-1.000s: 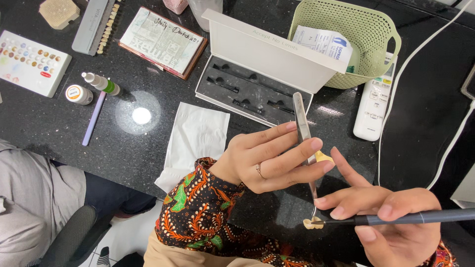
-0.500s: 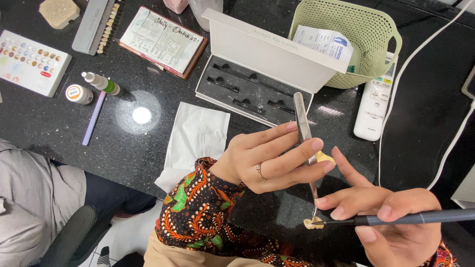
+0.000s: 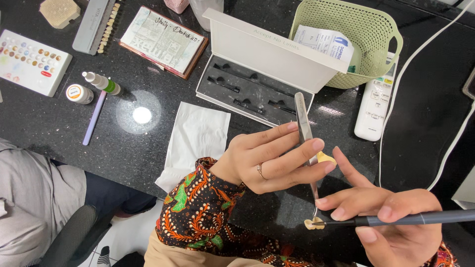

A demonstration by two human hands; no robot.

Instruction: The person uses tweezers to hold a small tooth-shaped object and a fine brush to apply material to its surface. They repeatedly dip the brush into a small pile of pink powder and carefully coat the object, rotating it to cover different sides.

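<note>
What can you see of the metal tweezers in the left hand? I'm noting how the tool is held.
The tweezers are slim, silvery metal, with a broad flat upper end narrowing to fine tips. They stand nearly upright, leaning slightly, above the black counter. The left hand pinches them mid-length between thumb and fingers. Their tips grip a small cream tooth-shaped piece, which the tip of the dark brush in the right hand touches.

1. A black speckled desk [image 3: 59, 128] is seen.
2. An open white case [image 3: 257, 69], a green basket [image 3: 366, 29] and a white remote [image 3: 373, 111] are carried on it.
3. A white tissue [image 3: 195, 141], a notebook [image 3: 163, 39], a colour palette [image 3: 29, 62], two small bottles [image 3: 91, 88] and a purple pen [image 3: 93, 118] are laid there too.
</note>
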